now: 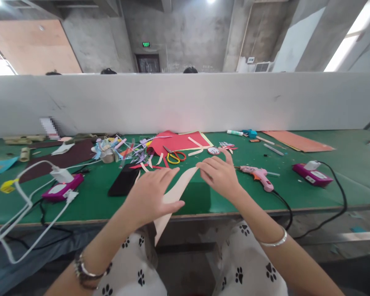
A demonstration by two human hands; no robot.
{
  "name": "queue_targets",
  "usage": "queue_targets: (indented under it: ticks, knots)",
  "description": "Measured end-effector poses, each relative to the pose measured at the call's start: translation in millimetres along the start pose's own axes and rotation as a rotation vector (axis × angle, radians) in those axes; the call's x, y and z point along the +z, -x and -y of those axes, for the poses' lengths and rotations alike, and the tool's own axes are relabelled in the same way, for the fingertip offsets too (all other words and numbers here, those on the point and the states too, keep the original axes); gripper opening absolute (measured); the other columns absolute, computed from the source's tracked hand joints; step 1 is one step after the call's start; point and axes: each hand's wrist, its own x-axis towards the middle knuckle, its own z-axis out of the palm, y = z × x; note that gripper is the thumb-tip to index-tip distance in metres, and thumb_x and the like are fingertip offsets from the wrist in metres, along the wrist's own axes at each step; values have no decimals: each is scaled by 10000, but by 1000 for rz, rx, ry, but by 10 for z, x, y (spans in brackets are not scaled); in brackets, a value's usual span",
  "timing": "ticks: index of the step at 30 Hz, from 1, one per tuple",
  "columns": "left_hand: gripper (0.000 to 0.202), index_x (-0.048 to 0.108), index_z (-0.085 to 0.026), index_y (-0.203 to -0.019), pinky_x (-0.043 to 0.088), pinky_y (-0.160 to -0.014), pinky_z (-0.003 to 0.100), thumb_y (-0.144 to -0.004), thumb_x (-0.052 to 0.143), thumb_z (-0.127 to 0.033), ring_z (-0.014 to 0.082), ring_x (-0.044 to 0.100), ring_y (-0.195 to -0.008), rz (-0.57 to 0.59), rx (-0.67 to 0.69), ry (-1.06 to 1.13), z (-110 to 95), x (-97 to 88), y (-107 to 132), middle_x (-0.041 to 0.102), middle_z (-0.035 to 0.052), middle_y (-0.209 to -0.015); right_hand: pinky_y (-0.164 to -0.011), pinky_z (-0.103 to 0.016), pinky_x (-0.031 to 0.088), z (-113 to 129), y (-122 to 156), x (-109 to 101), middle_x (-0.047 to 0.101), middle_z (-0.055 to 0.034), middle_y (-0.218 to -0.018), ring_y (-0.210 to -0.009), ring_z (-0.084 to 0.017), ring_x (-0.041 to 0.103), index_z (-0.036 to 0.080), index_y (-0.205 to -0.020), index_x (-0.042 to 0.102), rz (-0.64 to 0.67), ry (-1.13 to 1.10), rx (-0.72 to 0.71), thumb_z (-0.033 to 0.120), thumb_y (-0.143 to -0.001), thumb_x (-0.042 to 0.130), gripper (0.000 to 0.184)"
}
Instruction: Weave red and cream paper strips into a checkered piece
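A long cream piece of paper point(178, 190) slants from above my lap up over the table's front edge, bending along its length. My right hand point(219, 174) pinches its upper tip between thumb and fingers. Thumb and fingers spread apart, my left hand point(152, 193) hovers over the paper's left side; whether it touches the sheet is unclear. Beyond the hands lie scissors point(173, 157) with red and yellow handles, a red sheet of paper point(180, 142) and narrow cream strips point(195, 152). A black phone point(122, 182) lies left of my left hand.
A pink glue gun point(259, 174) rests on the green table point(299, 176) at right, its cord dropping over the edge. Purple power strips point(63, 188) with cables lie at both sides. A cup of ribbon scraps point(107, 154) stands back left. A white partition point(185, 102) closes the rear.
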Motion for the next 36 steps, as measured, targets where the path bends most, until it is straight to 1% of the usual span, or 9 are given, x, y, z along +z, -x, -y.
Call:
queue_targets:
  ticks: [5, 8, 14, 16, 19, 23, 27, 32, 36]
  knots:
    - [143, 601, -169, -851, 421, -596, 301, -796, 473, -201, 189, 610, -666, 69, 0, -142, -167, 155, -129, 658, 32, -718, -954, -325, 211, 140, -88, 40, 532, 52, -512, -525, -89, 425, 223, -614, 556, -66, 124, -54, 120, -812, 348, 305]
    - [166, 602, -181, -731, 407, -567, 296, -770, 467, -93, 183, 605, -600, 195, -47, -186, -108, 135, -177, 638, 1, -624, -938, -300, 235, 66, -57, 84, 502, 62, -475, -500, -83, 401, 220, -569, 532, -121, 177, -101, 116, -799, 360, 305]
    - [174, 605, -169, -828, 395, -579, 278, -778, 452, -101, 189, 618, -696, 364, -118, -224, -23, -2, -154, 656, 31, -728, -864, -261, 304, -331, 130, 167, 493, 59, -454, -494, -86, 407, 207, -523, 491, -128, 264, -101, 122, -775, 400, 281]
    - [213, 602, -162, -854, 399, -592, 283, -775, 429, -66, 194, 618, -711, 396, -147, -253, -32, -48, -154, 653, 41, -744, -798, -260, 342, -476, 193, 163, 518, 44, -477, -507, -93, 435, 203, -528, 489, -93, 239, 6, 119, -751, 401, 254]
    - [244, 604, -147, -825, 406, -598, 299, -760, 404, -24, 209, 614, -700, 418, -198, -295, -88, -95, -171, 634, 53, -711, -680, -284, 379, -561, 259, 127, 546, 8, -520, -528, -117, 479, 194, -553, 484, -82, 62, 385, 160, -717, 408, 185]
    - [265, 594, -144, -927, 416, -550, 284, -794, 380, -63, 201, 604, -682, 405, -204, -282, -265, -34, -216, 597, 63, -734, -481, -254, 381, -291, 257, 100, 497, 41, -518, -429, -110, 469, 197, -775, 475, 50, -657, 933, 337, -743, 394, 165]
    - [451, 408, -127, -1234, 430, -523, 254, -796, 347, -35, 178, 594, -705, 451, -220, -258, -478, 156, -247, 573, 91, -854, -481, -243, 426, 55, 183, 191, 503, 78, -622, -424, -86, 491, 222, -1063, 327, 216, -1209, 1242, 400, -705, 447, 418]
    - [558, 236, -151, -1333, 472, -654, 324, -796, 308, -17, 212, 575, -849, 440, -196, -118, -655, 316, -148, 559, 123, -988, -518, -215, 412, 76, 126, 384, 458, 76, -635, -531, -85, 480, 219, -981, 378, 135, -1235, 1359, 194, -593, 493, 405]
    - [617, 190, -181, -1346, 439, -821, 365, -795, 463, -220, 256, 475, -1085, 488, 35, 306, -676, 158, 64, 473, 138, -1229, -569, -221, 413, 4, 96, 430, 493, 68, -666, -598, -104, 511, 241, -977, 343, 0, -1358, 1275, 168, -573, 485, 434]
